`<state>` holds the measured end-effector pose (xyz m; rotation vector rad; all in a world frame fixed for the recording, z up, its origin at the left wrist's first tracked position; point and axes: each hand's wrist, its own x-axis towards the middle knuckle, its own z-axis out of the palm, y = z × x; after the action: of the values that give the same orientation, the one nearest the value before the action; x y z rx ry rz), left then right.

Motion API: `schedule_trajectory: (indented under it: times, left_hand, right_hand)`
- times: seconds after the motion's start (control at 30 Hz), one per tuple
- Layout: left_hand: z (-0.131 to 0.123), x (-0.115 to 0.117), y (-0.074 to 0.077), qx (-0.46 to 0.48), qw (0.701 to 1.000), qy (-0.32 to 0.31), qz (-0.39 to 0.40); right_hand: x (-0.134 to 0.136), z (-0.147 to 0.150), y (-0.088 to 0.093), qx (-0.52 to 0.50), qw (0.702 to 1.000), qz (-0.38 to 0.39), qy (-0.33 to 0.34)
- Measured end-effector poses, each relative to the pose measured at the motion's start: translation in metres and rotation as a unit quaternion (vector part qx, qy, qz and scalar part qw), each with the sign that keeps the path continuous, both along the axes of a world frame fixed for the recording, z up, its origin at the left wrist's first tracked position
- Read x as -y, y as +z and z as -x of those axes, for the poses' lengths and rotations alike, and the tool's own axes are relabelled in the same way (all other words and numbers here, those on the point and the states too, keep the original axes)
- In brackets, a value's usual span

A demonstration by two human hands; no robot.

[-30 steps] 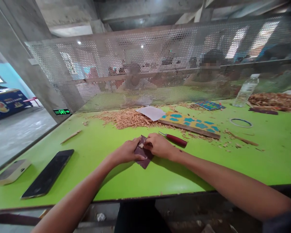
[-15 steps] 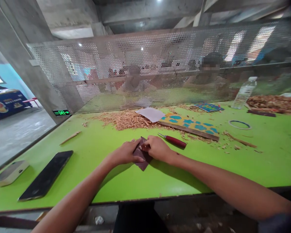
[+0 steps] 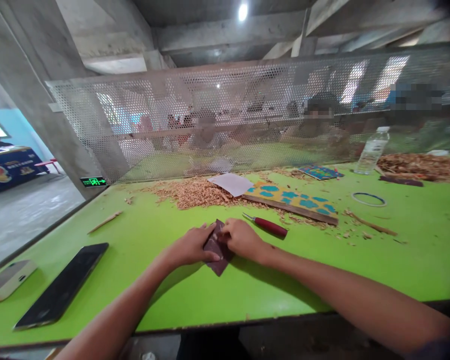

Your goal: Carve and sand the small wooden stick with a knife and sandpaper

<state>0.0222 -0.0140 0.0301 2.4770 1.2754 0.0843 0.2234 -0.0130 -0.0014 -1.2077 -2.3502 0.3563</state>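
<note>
We're looking down at our left hand [image 3: 189,247] and right hand [image 3: 242,239] meeting over a bright green table [image 3: 165,305], with a folded sheet of dark sandpaper [image 3: 218,255] pinched between them. Both grips are closed on it: the left fingers [image 3: 206,235] wrap over the sheet from one side, and the right fingertips [image 3: 225,226] press in from the other. The sheet sits just above the table, its lower corner poking out below our hands (anything small tucked inside it is hidden from us, so we can't say what's in there). Just beyond the right hand lies a carving knife [image 3: 268,226] with a red handle, near but not touching it. Farther up, there's a big spread of wood shavings [image 3: 193,195], a sheet of white paper [image 3: 231,184], and a yellow board with blue spots [image 3: 290,202]. Off to the left sit a black phone [image 3: 62,285], a pale box [image 3: 8,281], and a thin wooden stick [image 3: 105,221]. To the right are a plastic bottle [image 3: 371,152] and a thin ring [image 3: 368,199]. Behind a perforated metal screen [image 3: 210,115], other people sit at work.
</note>
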Motion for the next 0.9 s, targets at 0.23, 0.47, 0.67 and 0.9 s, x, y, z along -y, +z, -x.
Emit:
schedule_trajectory:
  times: [0.23, 0.47, 0.67, 0.9]
  left_hand:
    - [0.0016, -0.0015, -0.0017, 0.002, 1.000, -0.004, 0.010]
    - [0.0016, -0.0011, -0.0009, 0.002, 1.000, -0.013, 0.011]
    - [0.0018, -0.0013, -0.0015, -0.002, 1.000, -0.014, 0.006]
    - [0.0010, -0.0012, 0.0002, -0.002, 1.000, -0.018, 0.002]
  right_hand:
    - [-0.0001, 0.0013, 0.0025, 0.024, 1.000, -0.014, -0.012]
    - [0.0018, 0.0011, 0.0016, -0.018, 1.000, -0.005, 0.016]
    - [0.0057, -0.0001, 0.0015, -0.012, 1.000, -0.001, 0.016]
    - [0.0074, 0.0024, 0.0012, -0.007, 1.000, 0.001, 0.019]
